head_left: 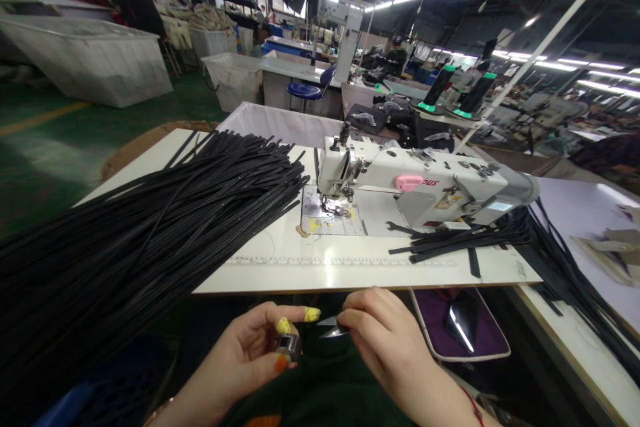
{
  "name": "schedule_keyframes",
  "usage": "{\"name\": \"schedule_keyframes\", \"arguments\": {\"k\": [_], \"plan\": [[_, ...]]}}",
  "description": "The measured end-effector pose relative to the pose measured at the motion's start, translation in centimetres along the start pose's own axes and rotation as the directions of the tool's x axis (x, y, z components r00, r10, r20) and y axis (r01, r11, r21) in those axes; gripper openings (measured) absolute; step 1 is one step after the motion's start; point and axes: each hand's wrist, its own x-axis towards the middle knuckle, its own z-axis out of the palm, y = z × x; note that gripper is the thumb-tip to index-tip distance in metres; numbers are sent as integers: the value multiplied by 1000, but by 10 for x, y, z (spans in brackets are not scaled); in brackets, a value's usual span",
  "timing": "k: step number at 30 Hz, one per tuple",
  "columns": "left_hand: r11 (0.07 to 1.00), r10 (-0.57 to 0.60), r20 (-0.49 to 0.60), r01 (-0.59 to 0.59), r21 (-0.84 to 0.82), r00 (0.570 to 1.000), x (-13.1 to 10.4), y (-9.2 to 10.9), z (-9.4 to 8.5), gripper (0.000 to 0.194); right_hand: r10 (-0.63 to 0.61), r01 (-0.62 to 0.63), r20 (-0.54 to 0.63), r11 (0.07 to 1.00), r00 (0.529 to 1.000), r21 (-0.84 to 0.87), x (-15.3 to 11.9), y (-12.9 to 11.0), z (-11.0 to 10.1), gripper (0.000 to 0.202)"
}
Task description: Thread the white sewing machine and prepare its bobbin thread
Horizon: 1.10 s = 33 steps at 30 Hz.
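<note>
Just in front of the table edge, my left hand pinches a small metal bobbin case between thumb and fingers. Yellow wrapping covers two of its fingertips, and the index finger points out to the right. Facing it, my right hand grips thread snips whose two pointed blades are apart and aim at the left index fingertip. The snips' handles are hidden inside the hand. Beyond both hands stands a white sewing machine, with its presser foot over the metal plate.
A large heap of black straps covers the table's left side. More black straps and a wrench lie by the machine. A phone rests on a purple tray below the tabletop. Thread cones stand behind.
</note>
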Motion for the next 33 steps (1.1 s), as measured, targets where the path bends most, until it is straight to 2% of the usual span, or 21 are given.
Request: {"name": "schedule_keyframes", "arguments": {"k": [3,6,9,10,11,13,15,16,18,21,23,25,27,30,33], "plan": [[999,26,20,-27,28,999,-1,-2,1,39,-11,10,-13,998,1000,-66,-3,1,2,15],[994,66,-4,-65,91,998,1,-5,0,35,-40,35,-48,996,998,-84,-7,3,5,16],[944,209,-38,-192,268,977,4,-9,-4,21,-34,33,-87,999,996,-13,-10,3,7,19],[885,299,-35,-263,383,954,5,-10,-6,16,-18,21,-85,999,996,32,-11,2,8,19],[787,404,-10,-342,514,915,6,-10,-8,12,-2,9,-77,997,997,82,-12,1,8,20],[486,602,115,-476,732,791,9,-10,-11,16,17,-7,-55,985,998,174,-13,-2,9,22],[182,690,283,-537,824,667,10,-10,-12,24,13,-1,-56,978,998,210,-13,-5,9,22],[68,696,356,-550,832,624,10,-9,-12,27,9,4,-60,979,998,205,-14,-7,9,22],[-99,679,468,-561,822,566,11,-8,-11,30,-6,17,-68,986,998,163,-14,-10,9,21],[-296,659,586,-554,778,471,10,-6,-9,30,-32,37,-88,998,996,57,-13,-14,8,19],[-412,625,656,-536,737,422,9,-4,-9,27,-44,42,-108,999,993,-17,-12,-16,6,17],[-500,571,717,-523,690,401,7,0,-9,24,-49,41,-112,996,992,-76,-12,-16,3,16],[-549,519,756,-524,652,398,5,4,-9,23,-54,42,-96,992,994,-121,-12,-17,0,16],[-548,476,774,-548,632,417,3,11,-9,24,-67,57,-49,984,997,-169,-12,-16,-4,16],[-551,442,798,-578,602,410,2,14,-10,27,-82,79,-13,981,997,-179,-10,-16,-7,16]]}}
